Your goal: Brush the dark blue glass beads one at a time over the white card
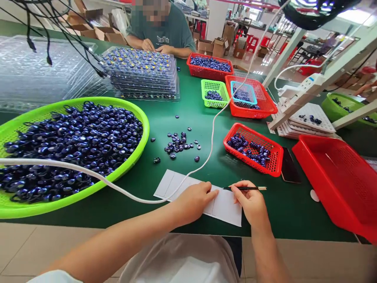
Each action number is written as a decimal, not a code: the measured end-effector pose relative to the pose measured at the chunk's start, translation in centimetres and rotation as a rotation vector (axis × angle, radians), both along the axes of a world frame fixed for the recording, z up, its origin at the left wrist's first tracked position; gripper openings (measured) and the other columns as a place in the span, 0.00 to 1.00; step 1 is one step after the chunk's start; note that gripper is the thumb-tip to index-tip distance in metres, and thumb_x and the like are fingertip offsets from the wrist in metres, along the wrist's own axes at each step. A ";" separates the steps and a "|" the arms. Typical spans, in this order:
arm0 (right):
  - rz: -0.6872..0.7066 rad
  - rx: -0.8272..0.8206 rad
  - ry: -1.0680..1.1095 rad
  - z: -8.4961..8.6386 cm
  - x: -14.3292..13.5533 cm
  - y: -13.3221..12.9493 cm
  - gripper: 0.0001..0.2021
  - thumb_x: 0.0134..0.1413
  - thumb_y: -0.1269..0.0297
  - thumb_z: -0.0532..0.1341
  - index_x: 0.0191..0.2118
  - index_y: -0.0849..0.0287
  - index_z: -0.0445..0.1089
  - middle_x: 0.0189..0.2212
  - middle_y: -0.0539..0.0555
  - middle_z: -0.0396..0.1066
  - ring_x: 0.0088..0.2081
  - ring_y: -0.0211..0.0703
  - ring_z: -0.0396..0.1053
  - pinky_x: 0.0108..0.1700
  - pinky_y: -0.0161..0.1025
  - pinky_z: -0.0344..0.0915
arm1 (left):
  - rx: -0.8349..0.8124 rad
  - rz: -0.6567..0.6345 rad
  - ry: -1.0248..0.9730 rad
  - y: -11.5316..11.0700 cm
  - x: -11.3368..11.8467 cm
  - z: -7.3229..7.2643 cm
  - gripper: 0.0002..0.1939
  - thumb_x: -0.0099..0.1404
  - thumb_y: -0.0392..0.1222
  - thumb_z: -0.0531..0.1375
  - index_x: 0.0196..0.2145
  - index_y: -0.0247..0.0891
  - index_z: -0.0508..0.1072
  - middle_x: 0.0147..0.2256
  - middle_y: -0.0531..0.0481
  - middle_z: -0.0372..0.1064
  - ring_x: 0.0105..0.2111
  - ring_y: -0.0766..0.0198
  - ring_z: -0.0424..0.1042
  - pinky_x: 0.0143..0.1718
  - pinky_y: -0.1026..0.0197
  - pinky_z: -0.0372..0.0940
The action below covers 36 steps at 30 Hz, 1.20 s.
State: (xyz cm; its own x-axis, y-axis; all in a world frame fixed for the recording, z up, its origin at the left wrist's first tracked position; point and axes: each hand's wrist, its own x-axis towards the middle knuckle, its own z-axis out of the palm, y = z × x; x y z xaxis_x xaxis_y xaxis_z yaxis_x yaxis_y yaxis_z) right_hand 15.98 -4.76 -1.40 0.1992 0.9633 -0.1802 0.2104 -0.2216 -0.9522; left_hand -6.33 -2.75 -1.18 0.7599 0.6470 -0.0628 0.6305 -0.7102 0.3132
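Note:
On a white sheet of paper (pixel 226 210) at the table's near edge lies my left hand (pixel 196 200), fingers curled and thumb pointing right; whatever is in its pinch is hidden. Close beside it, my right hand (pixel 249 202) pinches a thin black pen-like tool (pixel 246 188) with a pale rear end. The tool's tip reaches toward my left fingertips. Beyond the paper, several small dark-blue shiny round parts (pixel 178 143) lie loose on the green table (pixel 188 106). A red perforated basket (pixel 275 159) past my right hand holds more of them.
A big green basket (pixel 144 129) heaped with dark-blue pieces stands left. A white cable (pixel 212 137) crosses the view over the paper. A phone (pixel 290 167) and a red bin (pixel 338 177) are right. Behind stand stacked clear trays (pixel 147 80) and a seated person (pixel 179 31).

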 end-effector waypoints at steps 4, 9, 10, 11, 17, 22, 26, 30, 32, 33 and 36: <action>-0.026 0.014 -0.018 -0.4 0.3 -0.1 0.19 0.49 0.47 0.71 0.35 0.58 0.72 0.17 0.48 0.69 0.21 0.39 0.67 0.23 0.34 0.60 | -0.015 -0.005 -0.010 0.0 0.0 -0.1 0.24 0.62 0.28 0.56 0.56 0.37 0.67 0.40 0.44 0.67 0.34 0.57 0.67 0.32 0.60 0.61; -0.020 0.009 -0.040 -0.1 -0.1 -0.2 0.18 0.49 0.48 0.71 0.34 0.57 0.72 0.18 0.48 0.69 0.21 0.40 0.68 0.24 0.35 0.62 | -0.016 -0.006 -0.016 0.0 0.0 -0.1 0.24 0.64 0.28 0.55 0.57 0.37 0.66 0.40 0.44 0.67 0.35 0.57 0.67 0.32 0.59 0.62; -0.022 0.003 -0.037 -0.1 -0.1 -0.2 0.18 0.49 0.48 0.71 0.34 0.58 0.72 0.18 0.48 0.70 0.21 0.40 0.68 0.24 0.35 0.62 | -0.016 -0.006 -0.014 0.0 0.0 0.0 0.24 0.64 0.27 0.55 0.57 0.37 0.66 0.40 0.44 0.67 0.35 0.57 0.67 0.33 0.59 0.62; -0.030 0.000 -0.033 -0.1 -0.2 -0.2 0.18 0.49 0.47 0.71 0.34 0.58 0.72 0.18 0.48 0.70 0.20 0.40 0.68 0.23 0.35 0.62 | -0.017 -0.005 -0.010 0.0 0.0 0.0 0.24 0.64 0.27 0.54 0.57 0.37 0.66 0.40 0.44 0.67 0.35 0.57 0.67 0.33 0.60 0.62; -0.024 -0.017 -0.040 -0.1 -0.1 -0.1 0.19 0.47 0.46 0.71 0.33 0.58 0.73 0.18 0.48 0.70 0.20 0.40 0.68 0.23 0.35 0.62 | -0.002 -0.003 -0.018 -0.1 -0.1 -0.1 0.24 0.63 0.26 0.54 0.56 0.37 0.65 0.39 0.44 0.67 0.35 0.58 0.67 0.32 0.61 0.62; -0.026 -0.017 -0.023 0.1 -0.2 -0.1 0.19 0.48 0.46 0.71 0.33 0.57 0.73 0.18 0.48 0.70 0.20 0.40 0.67 0.22 0.35 0.61 | -0.001 -0.002 -0.079 -0.3 -0.2 -0.7 0.23 0.63 0.25 0.53 0.55 0.37 0.65 0.39 0.44 0.66 0.34 0.57 0.67 0.32 0.60 0.62; -0.007 -0.020 -0.033 0.3 -0.2 0.0 0.20 0.47 0.45 0.71 0.33 0.57 0.73 0.18 0.48 0.69 0.20 0.40 0.67 0.24 0.36 0.63 | -0.012 0.013 -0.075 -0.2 -0.1 -0.4 0.24 0.65 0.26 0.53 0.58 0.37 0.64 0.39 0.45 0.67 0.35 0.56 0.67 0.33 0.60 0.62; 0.004 -0.031 -0.020 0.2 -0.1 0.1 0.20 0.46 0.45 0.71 0.33 0.57 0.73 0.19 0.48 0.70 0.20 0.39 0.66 0.24 0.36 0.64 | -0.021 0.007 -0.023 -0.1 0.1 0.1 0.23 0.65 0.27 0.53 0.57 0.37 0.65 0.39 0.44 0.67 0.35 0.57 0.67 0.33 0.60 0.63; 0.001 -0.028 -0.015 0.1 -0.1 0.0 0.20 0.46 0.45 0.72 0.33 0.57 0.73 0.21 0.49 0.71 0.20 0.38 0.65 0.23 0.35 0.63 | -0.025 0.007 -0.017 -0.2 0.1 0.1 0.23 0.64 0.27 0.53 0.56 0.37 0.66 0.39 0.44 0.67 0.35 0.57 0.67 0.33 0.60 0.63; -0.004 -0.022 -0.017 0.1 -0.2 -0.1 0.19 0.46 0.46 0.72 0.33 0.57 0.73 0.22 0.50 0.72 0.20 0.37 0.65 0.22 0.35 0.62 | -0.025 0.009 -0.021 -0.2 0.0 0.0 0.22 0.64 0.26 0.53 0.55 0.37 0.66 0.39 0.44 0.67 0.35 0.57 0.66 0.33 0.60 0.63; -0.023 -0.001 -0.028 0.2 -0.3 -0.2 0.18 0.46 0.47 0.72 0.32 0.57 0.74 0.23 0.50 0.72 0.20 0.36 0.63 0.21 0.34 0.59 | -0.028 0.019 -0.057 -0.2 0.0 -0.3 0.22 0.64 0.26 0.53 0.54 0.38 0.67 0.38 0.45 0.66 0.35 0.56 0.66 0.33 0.59 0.63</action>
State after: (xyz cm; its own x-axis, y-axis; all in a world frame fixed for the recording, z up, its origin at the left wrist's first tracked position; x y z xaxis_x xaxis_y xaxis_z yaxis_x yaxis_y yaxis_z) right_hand 15.73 -5.00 -1.24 0.2264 0.9582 -0.1749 0.2314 -0.2273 -0.9459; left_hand -6.37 -2.97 -1.48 0.7507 0.6595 -0.0383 0.6240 -0.6888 0.3690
